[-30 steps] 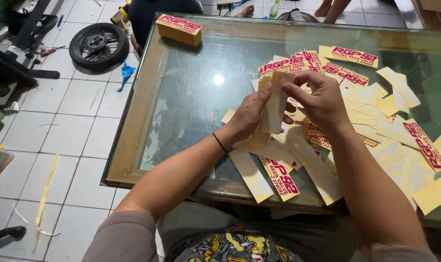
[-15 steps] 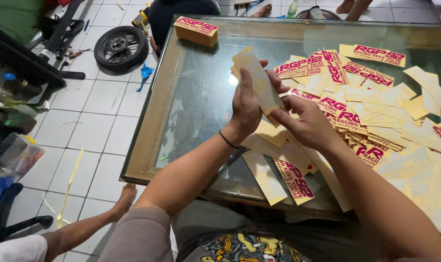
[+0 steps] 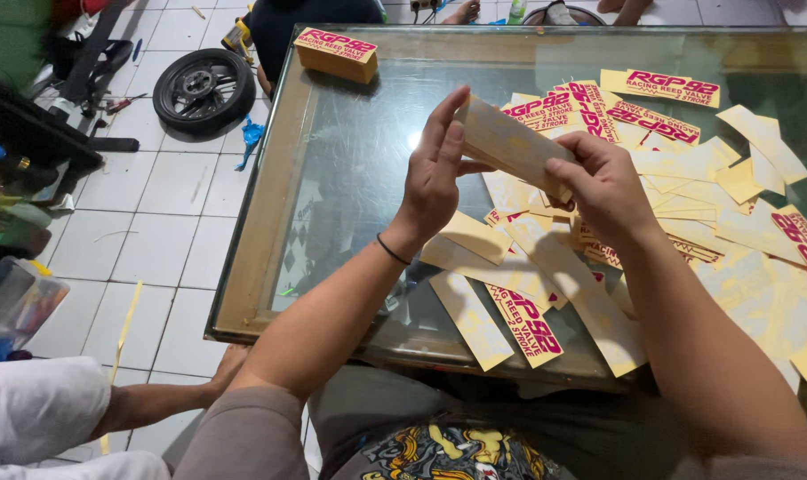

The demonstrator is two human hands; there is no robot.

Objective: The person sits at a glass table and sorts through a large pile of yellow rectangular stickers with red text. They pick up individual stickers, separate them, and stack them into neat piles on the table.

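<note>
Head view: left hand and right hand raised above the glass worktop, both sets of fingers clamped on one folded yellow cardboard sleeve, held tilted between them, left end high. Beneath and to the right, loose flat sleeves scattered over the glass, some printed in pink. Finished box near the far left corner. Small tyre on the tiled floor beside the worktop. Another person's leg at lower left.
</note>
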